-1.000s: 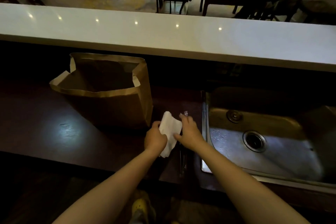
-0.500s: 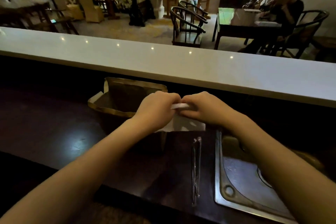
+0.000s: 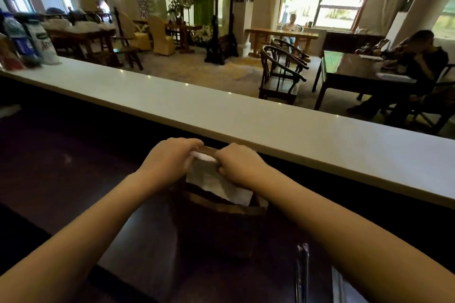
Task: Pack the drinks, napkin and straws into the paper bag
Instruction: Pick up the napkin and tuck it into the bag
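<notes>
A brown paper bag (image 3: 221, 226) stands open on the dark counter, directly below my hands. My left hand (image 3: 170, 158) and my right hand (image 3: 237, 165) both pinch the top edge of a white napkin (image 3: 216, 184). The napkin hangs down between them, its lower part inside the bag's mouth. Wrapped straws (image 3: 302, 275) lie on the counter to the right of the bag, near my right forearm. The inside of the bag is dark and I see no drinks.
A long white bar top (image 3: 221, 110) runs just behind the bag, close to my knuckles. Bottles and packets (image 3: 27, 43) stand at its far left. A metal sink edge (image 3: 344, 288) shows at the bottom right. People sit at tables beyond.
Both hands lifted the napkin off the counter, carried it left over the bag and have now lowered its bottom into the bag's opening. My view tilted up toward the room.
</notes>
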### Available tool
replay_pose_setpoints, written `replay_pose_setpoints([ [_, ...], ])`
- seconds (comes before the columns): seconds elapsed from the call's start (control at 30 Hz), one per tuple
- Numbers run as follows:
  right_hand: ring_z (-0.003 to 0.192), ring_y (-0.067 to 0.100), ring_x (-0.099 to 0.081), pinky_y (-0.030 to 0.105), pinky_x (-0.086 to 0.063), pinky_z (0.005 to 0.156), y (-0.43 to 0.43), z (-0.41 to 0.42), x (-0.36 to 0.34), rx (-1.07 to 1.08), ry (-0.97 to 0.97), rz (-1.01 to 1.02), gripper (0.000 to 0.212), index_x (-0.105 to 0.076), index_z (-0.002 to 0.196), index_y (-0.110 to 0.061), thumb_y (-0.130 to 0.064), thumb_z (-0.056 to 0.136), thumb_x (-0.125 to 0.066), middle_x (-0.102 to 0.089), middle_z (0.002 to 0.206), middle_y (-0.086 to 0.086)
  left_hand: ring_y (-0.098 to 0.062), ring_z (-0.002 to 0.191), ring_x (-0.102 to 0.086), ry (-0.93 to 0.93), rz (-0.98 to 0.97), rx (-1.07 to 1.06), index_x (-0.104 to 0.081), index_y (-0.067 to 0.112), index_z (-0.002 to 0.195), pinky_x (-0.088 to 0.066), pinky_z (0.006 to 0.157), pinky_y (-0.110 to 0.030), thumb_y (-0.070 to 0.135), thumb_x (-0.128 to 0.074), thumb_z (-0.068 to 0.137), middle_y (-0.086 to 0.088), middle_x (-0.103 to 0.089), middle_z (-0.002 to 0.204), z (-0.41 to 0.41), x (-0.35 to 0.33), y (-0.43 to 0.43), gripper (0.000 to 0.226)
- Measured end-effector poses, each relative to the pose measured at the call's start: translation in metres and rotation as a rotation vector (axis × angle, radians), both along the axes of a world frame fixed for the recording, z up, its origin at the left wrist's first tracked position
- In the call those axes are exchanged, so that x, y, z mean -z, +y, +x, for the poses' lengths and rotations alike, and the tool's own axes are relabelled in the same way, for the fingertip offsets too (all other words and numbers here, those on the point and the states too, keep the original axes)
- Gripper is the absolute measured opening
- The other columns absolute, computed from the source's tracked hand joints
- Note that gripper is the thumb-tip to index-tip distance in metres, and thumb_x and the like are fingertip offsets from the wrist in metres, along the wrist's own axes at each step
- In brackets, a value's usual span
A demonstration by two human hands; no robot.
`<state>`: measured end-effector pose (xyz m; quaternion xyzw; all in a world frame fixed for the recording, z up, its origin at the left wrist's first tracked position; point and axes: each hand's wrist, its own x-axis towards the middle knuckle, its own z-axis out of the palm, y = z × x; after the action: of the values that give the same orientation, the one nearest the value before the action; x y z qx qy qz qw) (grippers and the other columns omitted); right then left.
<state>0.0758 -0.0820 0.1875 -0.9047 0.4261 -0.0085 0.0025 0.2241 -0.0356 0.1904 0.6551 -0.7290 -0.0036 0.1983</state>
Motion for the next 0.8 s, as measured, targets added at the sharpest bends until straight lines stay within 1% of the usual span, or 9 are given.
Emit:
replay_pose_setpoints([
  [0.1, 0.090, 0.031, -0.064, 0.034, -0.047, 0.070, -0.010, 0.019, 0.031, 0.018, 0.070, 0.179, 0.018, -0.063, 0.104, -0.008, -0.011, 0.090, -0.052, -0.064, 0.105, 0.014, -0.023, 0.109, -0.059, -0.024, 0.013, 0.049, -0.054, 0.021, 0.127, -0.046, 0.092, -0.034, 0.012, -0.053, 0.088, -0.004, -0.066, 0.118, 0.008, 0.012, -0.008, 0.040],
  [0.2, 0.099, 0.031, -0.064, 0.037, -0.051, 0.083, -0.014, 0.024, 0.047, 0.015, 0.147, 0.322, 0.021, -0.061, 0.109, -0.008, -0.016, 0.089, -0.058, -0.065, 0.108, 0.013, -0.017, 0.123, -0.051, -0.048, 0.063, 0.159, -0.052, 0.023, 0.129, -0.038, 0.105, -0.031, 0.019, -0.051, 0.090, 0.001, -0.058, 0.132, 0.016, 0.023, -0.017, 0.039],
  [0.23, 0.101, 0.030, -0.063, 0.038, -0.051, 0.085, -0.013, 0.024, 0.052, 0.010, 0.187, 0.345, 0.026, -0.060, 0.112, -0.008, -0.020, 0.089, -0.059, -0.065, 0.110, 0.014, -0.016, 0.132, -0.043, -0.092, 0.106, 0.214, -0.048, 0.024, 0.132, -0.028, 0.112, -0.030, 0.023, -0.049, 0.092, 0.002, -0.052, 0.139, 0.019, 0.026, -0.019, 0.040],
  [0.3, 0.102, 0.032, -0.062, 0.039, -0.050, 0.083, -0.010, 0.024, 0.062, -0.002, 0.248, 0.342, 0.030, -0.060, 0.114, -0.007, -0.024, 0.090, -0.058, -0.064, 0.113, 0.015, -0.009, 0.145, -0.011, -0.217, 0.224, 0.310, -0.031, 0.027, 0.142, 0.000, 0.117, -0.030, 0.038, -0.045, 0.093, 0.009, -0.023, 0.153, 0.026, 0.034, -0.021, 0.052],
  [0.37, 0.101, 0.032, -0.063, 0.038, -0.051, 0.080, -0.007, 0.024, 0.072, -0.015, 0.275, 0.327, 0.027, -0.062, 0.112, -0.007, -0.021, 0.090, -0.057, -0.065, 0.112, 0.015, -0.006, 0.140, 0.016, -0.300, 0.343, 0.349, -0.009, 0.029, 0.146, 0.017, 0.112, -0.031, 0.058, -0.036, 0.086, 0.010, 0.006, 0.153, 0.034, 0.039, -0.019, 0.072],
  [0.4, 0.101, 0.032, -0.063, 0.037, -0.051, 0.080, -0.005, 0.024, 0.077, -0.025, 0.287, 0.321, 0.026, -0.062, 0.112, -0.006, -0.018, 0.090, -0.056, -0.065, 0.112, 0.015, -0.006, 0.138, 0.024, -0.317, 0.382, 0.359, -0.001, 0.028, 0.146, 0.021, 0.109, -0.029, 0.069, -0.031, 0.078, 0.009, 0.013, 0.153, 0.037, 0.040, -0.017, 0.085],
  [0.5, 0.104, 0.035, -0.062, 0.038, -0.051, 0.082, -0.002, 0.025, 0.090, -0.053, 0.332, 0.323, 0.028, -0.060, 0.115, -0.004, -0.015, 0.091, -0.053, -0.064, 0.116, 0.018, -0.010, 0.131, 0.040, -0.351, 0.441, 0.412, 0.015, 0.025, 0.144, 0.028, 0.103, -0.026, 0.078, -0.022, 0.064, 0.004, 0.029, 0.150, 0.038, 0.041, -0.010, 0.102],
  [0.63, 0.111, 0.037, -0.059, 0.039, -0.049, 0.088, 0.007, 0.025, 0.105, -0.067, 0.408, 0.404, 0.037, -0.054, 0.123, -0.002, -0.024, 0.093, -0.054, -0.058, 0.125, 0.020, -0.006, 0.127, 0.044, -0.351, 0.499, 0.473, 0.023, 0.022, 0.142, 0.030, 0.102, -0.023, 0.075, -0.032, 0.070, 0.004, 0.038, 0.145, 0.037, 0.039, -0.004, 0.105],
  [0.8, 0.119, 0.040, -0.052, 0.043, -0.046, 0.092, 0.016, 0.022, 0.121, -0.094, 0.402, 0.527, 0.050, -0.036, 0.140, -0.007, -0.026, 0.095, -0.048, -0.044, 0.141, 0.022, -0.005, 0.125, 0.045, -0.347, 0.536, 0.489, 0.025, 0.023, 0.141, 0.030, 0.104, -0.023, 0.071, -0.041, 0.075, 0.004, 0.040, 0.144, 0.038, 0.039, -0.004, 0.105],
])
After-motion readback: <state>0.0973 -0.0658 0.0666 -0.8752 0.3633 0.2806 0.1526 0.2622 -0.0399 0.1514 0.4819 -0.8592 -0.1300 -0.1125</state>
